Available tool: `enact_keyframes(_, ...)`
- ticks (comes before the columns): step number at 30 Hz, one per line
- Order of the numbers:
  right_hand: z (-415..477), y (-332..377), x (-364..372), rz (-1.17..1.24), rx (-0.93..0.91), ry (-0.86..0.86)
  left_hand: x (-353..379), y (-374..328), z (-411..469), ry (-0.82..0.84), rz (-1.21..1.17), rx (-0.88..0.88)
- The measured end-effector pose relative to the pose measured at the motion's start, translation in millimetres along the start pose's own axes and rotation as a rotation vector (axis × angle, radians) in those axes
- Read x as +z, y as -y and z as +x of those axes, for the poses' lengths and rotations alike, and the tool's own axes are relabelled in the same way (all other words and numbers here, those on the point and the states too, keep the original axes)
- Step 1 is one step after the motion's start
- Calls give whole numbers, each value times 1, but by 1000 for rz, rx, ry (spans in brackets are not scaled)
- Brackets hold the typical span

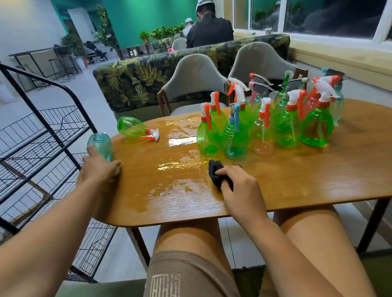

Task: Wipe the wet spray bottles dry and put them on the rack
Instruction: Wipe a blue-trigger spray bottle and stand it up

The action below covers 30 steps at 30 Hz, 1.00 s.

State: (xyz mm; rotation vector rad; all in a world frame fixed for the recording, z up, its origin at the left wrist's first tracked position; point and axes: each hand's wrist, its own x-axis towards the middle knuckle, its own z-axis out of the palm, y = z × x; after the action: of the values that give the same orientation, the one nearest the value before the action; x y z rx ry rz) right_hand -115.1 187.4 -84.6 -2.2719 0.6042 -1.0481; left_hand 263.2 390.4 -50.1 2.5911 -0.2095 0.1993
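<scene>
A rounded wooden bench [304, 177], glossy with wet patches, stands on a pale floor [94, 94]. Behind it are two grey padded chairs [194, 74] and a leaf-patterned sofa back [138, 76]. A green wall [151, 13] rises beyond, with leafy plants [163, 32] below it. White-framed windows [285, 12] line the right side, dark outside. Black stools [63, 64] stand far left.

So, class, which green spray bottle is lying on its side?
The green bottle at far left, nozzle pointing right; all other green ones stand upright.
</scene>
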Motion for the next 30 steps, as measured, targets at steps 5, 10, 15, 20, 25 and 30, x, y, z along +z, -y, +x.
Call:
enact_keyframes(5, 0, 0, -1, 10, 1, -3, -3, -3, -11, -22, 8, 45)
enact_keyframes(10, 0, 0, -1, 12, 6, -1, -6, -20, -49, -31, -64, 230)
enact_keyframes(15, 0, 1, -1, 24, 1, -8, 4, -41, -91, 75, -222, 280)
enact_keyframes(20, 0, 1, 0, 22, 0, -7, 14, -65, -132, 116, -203, 365)
enact_keyframes(25, 1, 1, 0, 25, 0, -5, 30, -87, -174, 117, -211, 428)
enact_keyframes(30, 0, 1, 0, 20, -5, -12, 37, -106, -208, 123, -211, 474)
